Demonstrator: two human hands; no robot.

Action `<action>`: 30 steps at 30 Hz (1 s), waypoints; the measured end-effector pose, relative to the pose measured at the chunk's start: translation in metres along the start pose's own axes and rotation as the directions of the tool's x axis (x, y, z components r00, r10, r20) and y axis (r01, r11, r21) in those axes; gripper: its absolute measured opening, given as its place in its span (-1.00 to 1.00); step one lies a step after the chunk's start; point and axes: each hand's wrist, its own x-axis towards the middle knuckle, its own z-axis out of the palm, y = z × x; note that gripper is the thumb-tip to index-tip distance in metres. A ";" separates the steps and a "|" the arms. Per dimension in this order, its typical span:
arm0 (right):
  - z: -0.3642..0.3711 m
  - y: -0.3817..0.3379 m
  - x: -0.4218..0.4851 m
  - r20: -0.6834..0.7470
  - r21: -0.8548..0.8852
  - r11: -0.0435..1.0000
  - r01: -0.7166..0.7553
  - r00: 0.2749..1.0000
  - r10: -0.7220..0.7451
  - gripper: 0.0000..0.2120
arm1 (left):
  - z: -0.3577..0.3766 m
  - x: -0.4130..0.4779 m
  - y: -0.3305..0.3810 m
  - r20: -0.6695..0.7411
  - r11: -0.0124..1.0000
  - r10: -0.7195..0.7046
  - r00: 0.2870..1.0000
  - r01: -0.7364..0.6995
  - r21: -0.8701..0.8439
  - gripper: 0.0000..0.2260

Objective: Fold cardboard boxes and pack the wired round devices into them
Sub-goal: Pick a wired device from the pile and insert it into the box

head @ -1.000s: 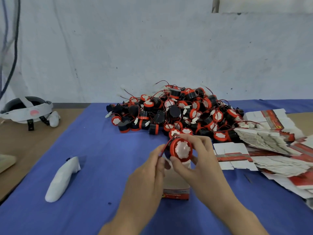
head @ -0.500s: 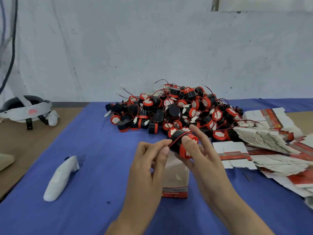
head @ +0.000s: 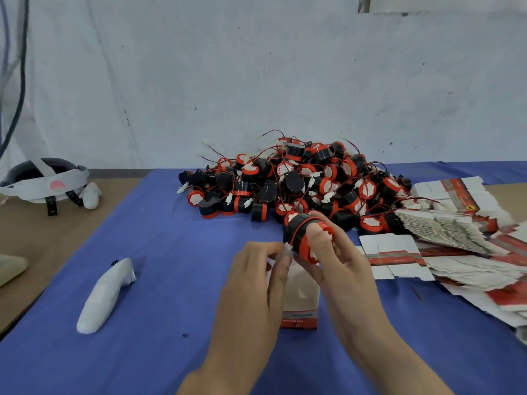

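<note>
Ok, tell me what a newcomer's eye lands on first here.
A heap of black-and-red wired devices fills the back of the blue cloth. Nearer, the right hand grips one device while the left hand pinches its white plug above a folded box.

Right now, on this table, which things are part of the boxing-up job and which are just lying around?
Job: round device in the right hand, its white connector pinched by the left hand; folded box beneath them; pile of devices; flat box blanks.
Lying about: white controller; headset.
</note>
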 end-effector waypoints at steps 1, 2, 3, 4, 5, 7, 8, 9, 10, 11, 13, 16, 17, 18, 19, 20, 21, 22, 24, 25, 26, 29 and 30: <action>0.000 -0.001 0.000 -0.003 -0.020 1.000 0.014 1.000 -0.014 -0.51 | -0.001 0.002 0.002 -0.021 0.997 -0.038 0.999 0.036 -0.071 -0.93; 0.000 -0.001 0.000 -0.002 -0.048 0.998 0.031 1.000 -0.031 -0.49 | -0.002 0.005 0.003 -0.034 0.986 -0.087 0.996 0.081 -0.148 -0.93; 0.000 -0.002 -0.001 0.002 -0.078 0.996 0.044 0.999 -0.044 -0.48 | -0.003 0.007 0.004 -0.040 0.969 -0.132 0.990 0.121 -0.215 -0.92; 0.000 -0.003 -0.001 0.009 -0.102 0.994 0.050 0.999 -0.050 -0.45 | -0.004 0.008 0.004 -0.039 0.951 -0.167 0.985 0.151 -0.269 -0.90; 0.001 -0.003 -0.002 0.017 -0.115 0.992 0.050 0.999 -0.048 -0.43 | -0.004 0.009 0.004 -0.031 0.935 -0.192 0.981 0.173 -0.309 -0.89; 0.001 -0.002 -0.004 0.030 -0.132 0.990 0.045 0.999 -0.041 -0.41 | -0.004 0.009 0.005 -0.013 0.903 -0.228 0.974 0.206 -0.378 -0.88; 0.002 -0.002 -0.005 0.037 -0.143 0.988 0.049 0.998 -0.044 -0.42 | -0.004 0.008 0.005 -0.013 0.884 -0.245 0.969 0.218 -0.413 -0.90; 0.002 -0.002 -0.005 0.047 -0.150 0.987 0.055 0.998 -0.049 -0.43 | -0.004 0.007 0.006 -0.016 0.864 -0.264 0.964 0.229 -0.448 -0.91; 0.002 -0.002 -0.006 0.061 -0.156 0.986 0.060 0.997 -0.051 -0.44 | -0.004 0.006 0.007 -0.022 0.845 -0.283 0.959 0.239 -0.478 -0.92; 0.002 -0.002 -0.007 0.078 -0.162 0.985 0.064 0.996 -0.052 -0.45 | -0.003 0.006 0.008 -0.032 0.829 -0.302 0.953 0.246 -0.503 -0.92; 0.004 -0.001 -0.008 0.102 -0.166 0.984 0.066 0.994 -0.049 -0.48 | -0.002 0.005 0.009 -0.056 0.806 -0.330 0.942 0.251 -0.536 -0.90; 0.006 0.001 -0.007 0.101 -0.174 0.982 0.072 0.993 -0.055 -0.49 | 0.000 0.005 0.009 -0.089 0.778 -0.358 0.929 0.245 -0.579 -0.86; 0.006 0.001 -0.007 0.100 -0.190 0.979 0.073 0.994 -0.055 -0.46 | 0.001 0.004 0.009 -0.100 0.775 -0.366 0.925 0.244 -0.583 -0.85; 0.005 0.002 -0.007 0.103 -0.211 0.975 0.074 0.993 -0.053 -0.40 | 0.002 0.004 0.009 -0.117 0.778 -0.373 0.920 0.241 -0.581 -0.83; 0.005 0.002 -0.006 0.109 -0.233 0.970 0.071 0.993 -0.047 -0.32 | 0.003 0.004 0.008 -0.141 0.786 -0.377 0.915 0.236 -0.571 -0.82; 0.005 0.003 -0.006 0.115 -0.254 0.965 0.065 0.993 -0.037 -0.24 | 0.003 0.003 0.008 -0.165 0.800 -0.378 0.911 0.232 -0.554 -0.82; 0.005 0.004 -0.006 0.119 -0.272 0.961 0.056 0.993 -0.025 -0.18 | 0.003 0.003 0.007 -0.183 0.820 -0.370 0.911 0.228 -0.525 -0.81; 0.006 0.005 -0.006 0.120 -0.286 0.957 0.048 0.993 -0.014 -0.16 | 0.003 0.003 0.006 -0.191 0.846 -0.352 0.916 0.224 -0.484 -0.82; 0.005 0.007 -0.004 0.110 -0.311 0.950 0.037 0.994 -0.003 -0.15 | 0.004 0.001 0.006 -0.169 0.897 -0.284 0.944 0.199 -0.394 -0.81; 0.003 0.006 -0.003 0.099 -0.327 0.944 0.032 0.995 0.000 -0.16 | 0.005 -0.001 0.005 -0.137 0.913 -0.247 0.959 0.183 -0.365 -0.80; 0.000 0.005 -0.002 0.087 -0.341 0.940 0.025 0.996 0.005 -0.16 | 0.005 -0.002 0.004 -0.092 0.922 -0.217 0.972 0.174 -0.346 -0.79; -0.010 0.002 0.003 0.069 -0.339 0.941 0.006 0.997 0.019 -0.14 | 0.003 -0.002 0.001 0.030 0.956 -0.138 0.990 0.141 -0.258 -0.65; -0.012 0.001 0.003 0.072 -0.339 0.941 0.009 0.997 0.016 -0.13 | 0.002 -0.002 0.000 0.050 0.963 -0.123 0.991 0.132 -0.236 -0.62</action>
